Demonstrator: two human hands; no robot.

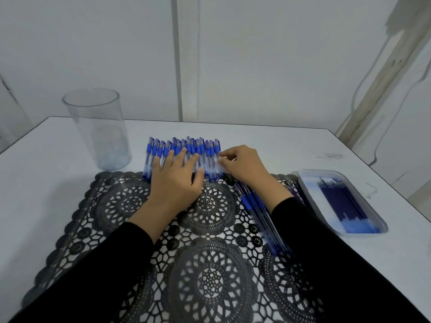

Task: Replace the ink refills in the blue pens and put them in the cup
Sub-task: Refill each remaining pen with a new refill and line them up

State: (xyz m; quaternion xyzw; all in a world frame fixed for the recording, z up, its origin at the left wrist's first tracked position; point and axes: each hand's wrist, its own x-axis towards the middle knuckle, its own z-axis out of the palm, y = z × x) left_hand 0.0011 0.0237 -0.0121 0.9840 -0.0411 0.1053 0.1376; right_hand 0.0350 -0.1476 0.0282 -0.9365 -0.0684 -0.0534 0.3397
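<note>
Left hand [177,183]: fingers straight and spread, lying flat across the row of blue pens [186,148] and pressing it to the table [279,145]; nothing is gripped.
Right hand [247,170]: fingers curled together, tips meeting on the clear barrel of the end pen [217,146]. It looks like a pinch between thumb and forefinger, though blur softens the contact.
Row: capped pens side by side under the left fingers, caps pointing away from the fingertips, tips toward the wrist.
Loose pens [256,210]: a few more lie behind the right fingers, partly under that forearm, on the black lace mat [210,264].
Cup [100,131]: clear, upright, nothing in it, well out beyond the left little finger.
Refills [342,201]: a dark bundle in a shallow tray [307,180], off to the outer side of the right wrist.
Step, judged: separating one pen from the row, with no refill swapped yet.
Handling, judged: the pens are light, stiff, smooth plastic. They are round, so they roll and slide easily, which is why the flat left fingers steady the rest.
Hold, judged: pinch mid-barrel to lift. To open, hold the barrel in one set of fingers and the tip section in the other.
Refills, judged: thin and a little bendy, so pick one up near its middle and feed it in straight.
Risk, judged: dragging the end pen could scatter its neighbours.
</note>
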